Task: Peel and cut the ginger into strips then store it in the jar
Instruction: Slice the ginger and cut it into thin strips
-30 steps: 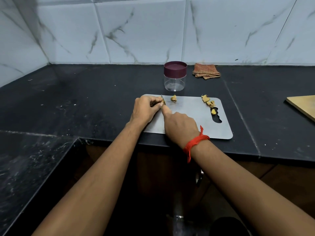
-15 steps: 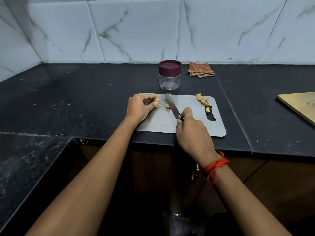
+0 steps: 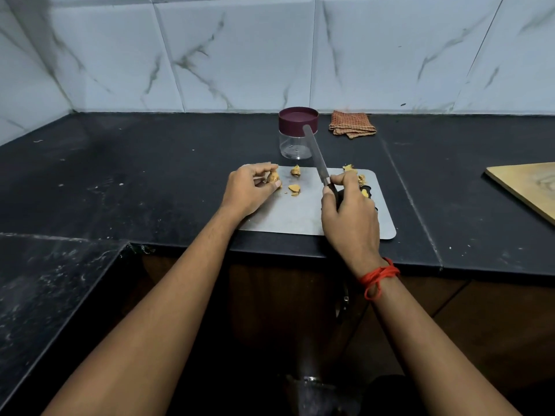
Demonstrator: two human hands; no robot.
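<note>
Black tabletop (image 3: 144,175) spans the view, with white veined wall tiles (image 3: 240,55) behind it. A grey cutting board (image 3: 294,214) lies flat at the near edge, centre.

Left hand (image 3: 247,190) sits at the board's 10 o'clock corner. Its fingers (image 3: 260,170) and thumb are curled narrow, pinching a ginger piece (image 3: 274,176) just over the board's left margin. The piece is tan and partly hidden by the hand.

Two loose bits lie on the board at about 11 o'clock. The far chunk (image 3: 295,171) is by the far edge and the near chunk (image 3: 294,189) is just below it; the two are apart.

Clear jar (image 3: 296,145) stands upright on the tabletop at the board's 12 o'clock, just beyond its far edge, with its maroon lid (image 3: 298,120) on.

Knife (image 3: 316,156): the blade is raised off the board with its tip toward 11 o'clock, and it crosses the lid in this view.

Right hand (image 3: 350,214) is over the board's 3 o'clock half, its fingers (image 3: 342,178) wrapped round the dark handle. A red thread (image 3: 379,276) is tied at the wrist.

Ginger scraps (image 3: 362,179) lie at the board's 1 o'clock, partly hidden behind the right hand.

Folded checked cloth (image 3: 352,125) is at the jar's 2 o'clock, near the wall. A wooden board (image 3: 528,187) sits at far 3 o'clock, well apart.
</note>
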